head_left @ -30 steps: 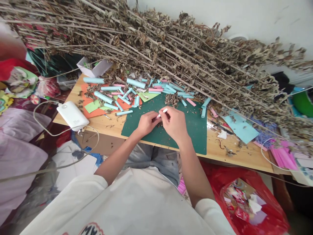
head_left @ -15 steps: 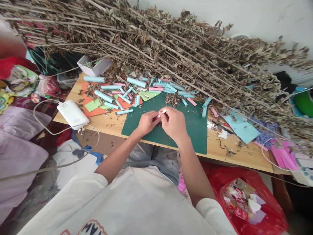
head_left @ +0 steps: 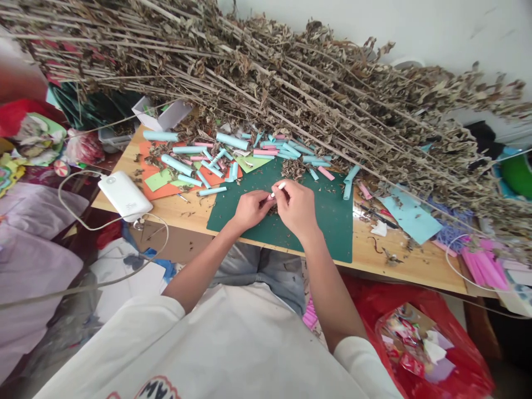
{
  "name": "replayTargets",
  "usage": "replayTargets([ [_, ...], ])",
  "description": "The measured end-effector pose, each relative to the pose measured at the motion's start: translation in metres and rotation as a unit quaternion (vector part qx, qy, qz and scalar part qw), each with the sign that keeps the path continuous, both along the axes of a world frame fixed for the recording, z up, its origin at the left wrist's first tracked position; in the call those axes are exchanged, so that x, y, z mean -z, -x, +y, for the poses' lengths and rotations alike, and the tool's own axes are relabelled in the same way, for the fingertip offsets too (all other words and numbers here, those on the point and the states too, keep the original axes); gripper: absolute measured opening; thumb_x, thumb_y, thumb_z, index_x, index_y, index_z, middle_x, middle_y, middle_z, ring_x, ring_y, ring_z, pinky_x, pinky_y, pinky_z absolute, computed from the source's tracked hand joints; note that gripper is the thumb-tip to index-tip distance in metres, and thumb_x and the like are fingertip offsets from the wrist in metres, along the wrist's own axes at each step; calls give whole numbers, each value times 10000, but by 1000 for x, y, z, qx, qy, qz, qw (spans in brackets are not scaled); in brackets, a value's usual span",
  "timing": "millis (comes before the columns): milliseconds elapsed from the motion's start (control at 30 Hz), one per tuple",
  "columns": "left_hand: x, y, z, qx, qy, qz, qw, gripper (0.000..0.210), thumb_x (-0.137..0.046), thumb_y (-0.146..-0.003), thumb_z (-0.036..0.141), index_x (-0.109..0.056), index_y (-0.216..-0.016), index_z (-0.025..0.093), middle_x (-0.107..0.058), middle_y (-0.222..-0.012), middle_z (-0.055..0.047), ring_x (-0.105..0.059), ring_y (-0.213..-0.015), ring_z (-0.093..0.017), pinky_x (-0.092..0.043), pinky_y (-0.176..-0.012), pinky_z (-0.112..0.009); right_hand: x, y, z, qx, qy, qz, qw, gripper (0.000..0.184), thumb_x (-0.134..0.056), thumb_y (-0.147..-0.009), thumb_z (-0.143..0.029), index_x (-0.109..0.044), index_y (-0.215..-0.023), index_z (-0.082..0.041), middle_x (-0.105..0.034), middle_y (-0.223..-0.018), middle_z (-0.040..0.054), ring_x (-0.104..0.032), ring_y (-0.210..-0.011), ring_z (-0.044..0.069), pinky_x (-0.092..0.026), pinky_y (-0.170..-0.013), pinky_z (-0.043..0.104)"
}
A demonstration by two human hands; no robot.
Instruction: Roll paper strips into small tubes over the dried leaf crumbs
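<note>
A white stick (head_left: 282,185) is lying between the two hands, over the green mat (head_left: 328,235); it is slanting from the left hand's fingertips toward the far right; the right hand (head_left: 297,208) is pinching it, fingers curled nearly closed; the left hand (head_left: 251,210) is just beside it, fingertips drawn together, seemingly gripping a pinkish piece (head_left: 269,198) that is too small to make out clearly; fingers are covering the stick's middle, and whether its near end is touching the piece, I cannot tell.

Dried stalks (head_left: 257,83) are hiding the table's far edge and running out of view at left; the shirt print (head_left: 158,388) is being cut off at the near edge.

At near right, a red bag (head_left: 469,360) is holding wrappers and paper scraps (head_left: 434,350); at far left, a white box (head_left: 160,115) is standing open, showing something green inside.
</note>
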State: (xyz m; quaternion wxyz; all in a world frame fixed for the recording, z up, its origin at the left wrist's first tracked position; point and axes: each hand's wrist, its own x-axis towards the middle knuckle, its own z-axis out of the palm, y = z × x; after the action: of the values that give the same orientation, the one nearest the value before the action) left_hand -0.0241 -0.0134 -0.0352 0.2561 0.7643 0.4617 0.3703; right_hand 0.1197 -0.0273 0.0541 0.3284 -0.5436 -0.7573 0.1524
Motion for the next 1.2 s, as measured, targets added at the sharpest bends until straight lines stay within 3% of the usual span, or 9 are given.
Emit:
replayTargets([
  [167, 1, -1, 0, -11, 3, 19, 1000, 319, -517, -949, 349, -598, -702, 164, -592, -668, -17, -514, -624, -132, -326, -604, -257, 10, -2, 4, -2, 13, 0, 1000, 216, -459, -959, -284, -614, -832, -202, -683, -779, 44, -593, -677, 168, -403, -655, 275],
  [433, 0, 0, -1, -17, 2, 20, 1000, 338, -519, -947, 371, -583, -683, 170, -571, -646, -10, -503, -610, -131, -327, -598, -257, -6, -4, 2, -16, 18, -12, 1000, 221, -465, -961, -289, -621, -825, -213, -697, -791, 34, -605, -693, 169, -389, -653, 277],
  [700, 0, 1, -3, -26, 7, 28, 999, 321, -523, -939, 351, -572, -679, 169, -588, -656, -12, -521, -617, -130, -340, -604, -253, 12, -2, 5, -36, 23, -9, 999, 217, -443, -956, -273, -609, -831, -211, -704, -851, 59, -630, -797, 192, -425, -741, 291],
  [933, 0, 1, -2, -18, 6, 18, 1000, 301, -516, -944, 348, -603, -718, 169, -594, -675, -12, -527, -631, -128, -348, -615, -246, -4, -4, 6, -22, 17, -22, 999, 253, -432, -975, -307, -614, -825, -215, -708, -836, 51, -624, -765, 188, -413, -720, 291],
  [1200, 0, 2, -2, -22, 9, 21, 999, 295, -540, -928, 331, -598, -692, 164, -601, -659, -15, -531, -620, -126, -348, -600, -247, 13, -2, 6, -30, 19, -17, 999, 246, -440, -960, -283, -602, -790, -212, -688, -798, 48, -618, -759, 184, -407, -720, 281],
])
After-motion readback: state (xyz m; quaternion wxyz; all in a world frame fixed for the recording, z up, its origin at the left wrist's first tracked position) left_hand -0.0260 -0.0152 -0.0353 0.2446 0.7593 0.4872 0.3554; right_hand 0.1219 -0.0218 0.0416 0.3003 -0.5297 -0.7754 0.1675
